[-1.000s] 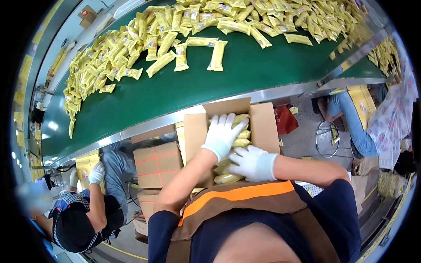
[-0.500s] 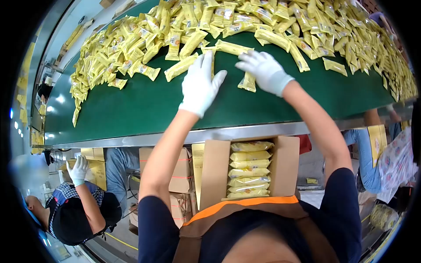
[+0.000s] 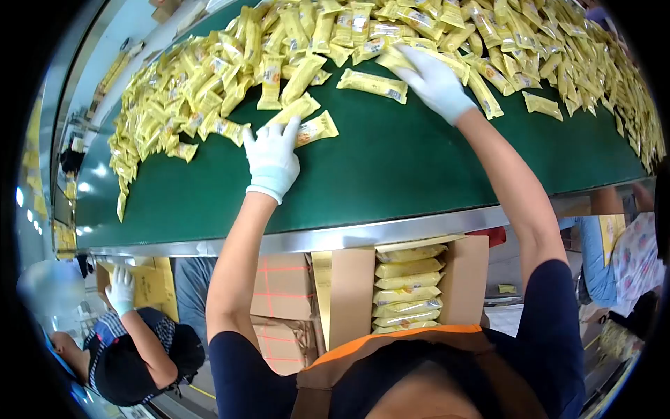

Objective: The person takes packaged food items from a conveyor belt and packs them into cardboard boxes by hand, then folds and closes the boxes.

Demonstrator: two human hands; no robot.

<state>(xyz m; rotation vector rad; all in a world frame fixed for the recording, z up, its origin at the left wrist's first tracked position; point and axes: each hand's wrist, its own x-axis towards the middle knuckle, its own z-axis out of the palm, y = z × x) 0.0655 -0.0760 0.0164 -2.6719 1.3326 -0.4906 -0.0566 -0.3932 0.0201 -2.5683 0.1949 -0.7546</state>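
Observation:
My left hand (image 3: 272,159), in a white glove, is low over the green belt with its fingers stretched apart. Its fingertips touch a sealed yellow packet (image 3: 318,130), and a second packet (image 3: 299,107) lies just beyond them. Farther right, my right hand (image 3: 438,85), also gloved, has its fingers on a yellow packet (image 3: 395,61) at the pile's near edge; the thumb side is partly hidden. A loose packet (image 3: 372,86) lies flat between the two hands.
A large pile of yellow packets (image 3: 202,87) spreads along the green surface (image 3: 391,178). Below its metal edge (image 3: 314,237), an open carton (image 3: 352,293) holds several stacked packets. Brown cartons (image 3: 283,286) stand left of it. Another person (image 3: 132,342) is at the lower left.
My left hand has moved left and toward me, onto a packet. My right hand has moved up and right with a packet at its fingers. The loose packet between them has turned.

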